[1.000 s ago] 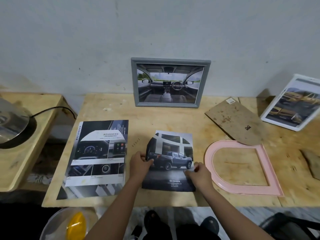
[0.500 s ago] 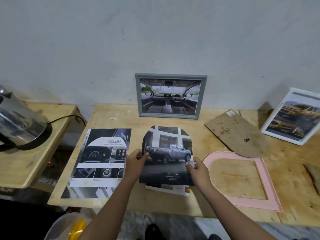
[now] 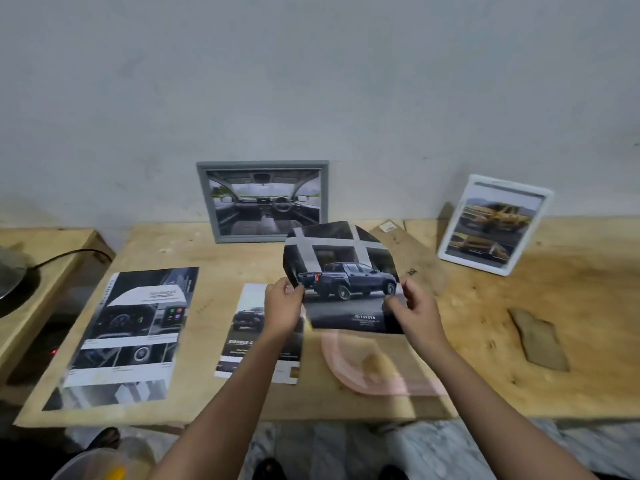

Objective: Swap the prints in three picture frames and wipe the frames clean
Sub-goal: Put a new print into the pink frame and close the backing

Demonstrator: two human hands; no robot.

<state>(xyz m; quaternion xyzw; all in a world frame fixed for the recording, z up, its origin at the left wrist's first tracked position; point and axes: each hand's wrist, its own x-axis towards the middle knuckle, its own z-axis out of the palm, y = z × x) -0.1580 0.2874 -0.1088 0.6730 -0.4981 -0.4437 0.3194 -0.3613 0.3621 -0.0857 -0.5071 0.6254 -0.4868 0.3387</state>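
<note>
Now, left hand: I see it pinching the left edge of the truck print, thumb and fingers closed on the paper.
Right hand: I read a matching pinch on the print's lower right edge, with the fingers curled round the paper.
Truck print: held off the table between both hands, face toward me and slightly tilted. Its top is cut to a rounded arch, its bottom edge is straight, and it shows a dark pickup.
Pink frame: lying flat on the table just below the print and partly under the right forearm. It is blurred on my feed, so I cannot make out its full outline.
Backing board: brown, flat on the table behind the print, its left part hidden by the paper.
Grey frame: upright against the wall at the back, holding a car-interior print. The held print overlaps its lower right corner from where I look.
White frame: leaning against the wall at the back right, holding a print of yellow vehicles.
Small brochure: flat on the table, under the left wrist.
Large brochure: flat at the table's left end, well apart from the hands.
Brown scrap: flat on the table's right side, apart from the frames.
</note>
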